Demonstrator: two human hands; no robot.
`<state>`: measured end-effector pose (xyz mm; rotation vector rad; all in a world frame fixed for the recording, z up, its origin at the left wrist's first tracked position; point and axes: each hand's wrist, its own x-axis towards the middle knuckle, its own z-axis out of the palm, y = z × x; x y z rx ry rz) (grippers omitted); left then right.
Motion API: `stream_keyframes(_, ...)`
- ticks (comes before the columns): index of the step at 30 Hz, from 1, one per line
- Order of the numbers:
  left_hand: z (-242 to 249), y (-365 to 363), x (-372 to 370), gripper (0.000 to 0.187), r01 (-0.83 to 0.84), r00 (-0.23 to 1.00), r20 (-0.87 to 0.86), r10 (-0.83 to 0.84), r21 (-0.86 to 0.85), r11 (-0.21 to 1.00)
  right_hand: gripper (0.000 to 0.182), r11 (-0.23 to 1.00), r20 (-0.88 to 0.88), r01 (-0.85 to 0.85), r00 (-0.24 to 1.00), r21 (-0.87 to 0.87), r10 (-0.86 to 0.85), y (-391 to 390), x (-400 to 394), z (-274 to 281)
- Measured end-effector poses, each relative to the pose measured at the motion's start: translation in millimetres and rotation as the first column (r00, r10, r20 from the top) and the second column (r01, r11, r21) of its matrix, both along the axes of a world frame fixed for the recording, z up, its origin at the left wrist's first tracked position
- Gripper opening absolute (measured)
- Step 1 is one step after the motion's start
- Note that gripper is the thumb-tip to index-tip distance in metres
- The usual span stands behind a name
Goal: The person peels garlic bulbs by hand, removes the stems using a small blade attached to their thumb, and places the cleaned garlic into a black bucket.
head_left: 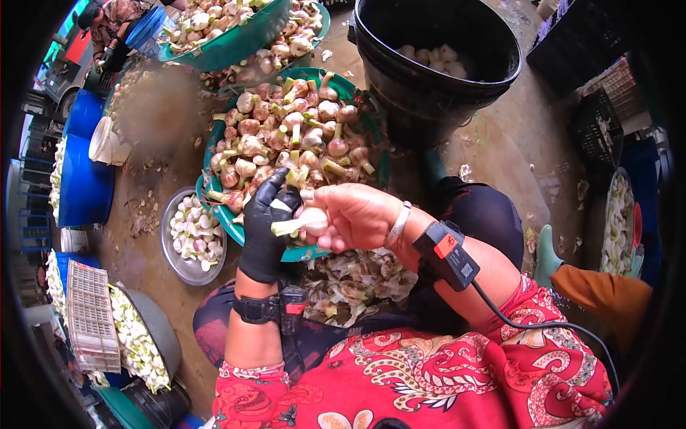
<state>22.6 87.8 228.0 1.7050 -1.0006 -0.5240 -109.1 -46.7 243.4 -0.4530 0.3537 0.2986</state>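
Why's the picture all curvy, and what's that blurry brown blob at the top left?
Head view: shapes bend near the edges and corners go black, as with a fisheye lens; same view: the brown blob may be a smudge on the lens, while the gloved left hand looks clearer.

Two wearer's hands, one bracelet

Damp brown floor, black crates at right

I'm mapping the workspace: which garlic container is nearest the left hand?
The front green basin, beside the left hand; the silver bowl and black bucket stand farther.
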Motion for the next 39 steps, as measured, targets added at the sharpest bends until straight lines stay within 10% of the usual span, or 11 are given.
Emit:
stream_keyframes(3, 12.3, 10.2, 2.8, 0.041, -0.023, 0.763, -0.640, 0.087, 0.109, 0.994, 0.020, 0.954, -0.050, 0.290, 0.954, -0.080, -0.295, -12.9, -0.4, 2.0)
stream_keyframes(13, 30.1, -1.8, -12.1, 0.031, -0.211, 0.745, -0.652, 0.138, -0.035, 0.977, 0.018, 0.824, 0.035, 0.320, 0.938, -0.468, -0.344, 3.7, 8.0, 3.5)
stream_keyframes(14, 27.3, -0.1, -8.9, 0.030, -0.232, 0.677, -0.728, 0.104, -0.077, 0.970, 0.013, 0.214, 0.356, 0.456, 0.853, -0.864, -0.380, 4.6, 10.6, -3.1)
stream_keyframes(15, 23.2, 2.7, -4.6, 0.028, -0.256, 0.603, -0.795, 0.065, -0.115, 0.960, 0.011, -0.511, 0.610, 0.458, 0.773, -0.727, -0.174, 5.7, 12.2, -7.1)
stream_keyframes(19, 26.1, 7.8, 15.6, 0.025, -0.428, 0.463, -0.884, 0.071, -0.152, 0.891, 0.017, -0.231, 0.489, 0.546, 0.832, -0.805, 0.262, 24.6, -3.2, -9.0)
stream_keyframes(21, 29.0, 11.3, 14.6, 0.024, -0.368, 0.595, -0.798, 0.097, -0.163, 0.915, 0.022, -0.349, -0.347, -0.147, 0.700, -0.925, 0.624, 23.1, -11.8, -30.7)
stream_keyframes(23, 33.2, 14.9, 17.3, 0.023, -0.283, 0.738, -0.668, 0.101, -0.170, 0.944, 0.023, -0.404, -0.466, -0.253, 0.637, -0.879, 0.614, 20.4, -12.9, -10.4)
stream_keyframes(28, 62.5, 97.8, 101.4, 0.024, -0.486, 0.868, 0.171, 0.466, 0.108, 0.867, 0.024, -0.537, -0.618, -0.317, 0.276, -0.782, 0.736, 27.6, -24.6, -25.3)
stream_keyframes(32, 41.3, 121.3, 119.8, 0.032, -0.436, 0.689, 0.716, 0.113, 0.284, 0.854, 0.022, -0.457, -0.507, -0.221, 0.415, -0.862, 0.755, 24.1, -29.9, -27.9)
stream_keyframes(36, -37.4, 53.0, 52.9, 0.029, 0.042, 0.922, 0.305, -0.238, 0.531, 0.846, 0.017, -0.426, -0.508, -0.299, 0.655, -0.854, 0.559, 6.9, -20.0, -9.9)
stream_keyframes(39, -109.5, 17.4, 21.5, 0.058, 0.017, 0.906, 0.191, -0.378, 0.875, 0.484, 0.023, -0.336, -0.454, -0.345, 0.824, -0.877, 0.339, -7.0, -19.4, -4.3)
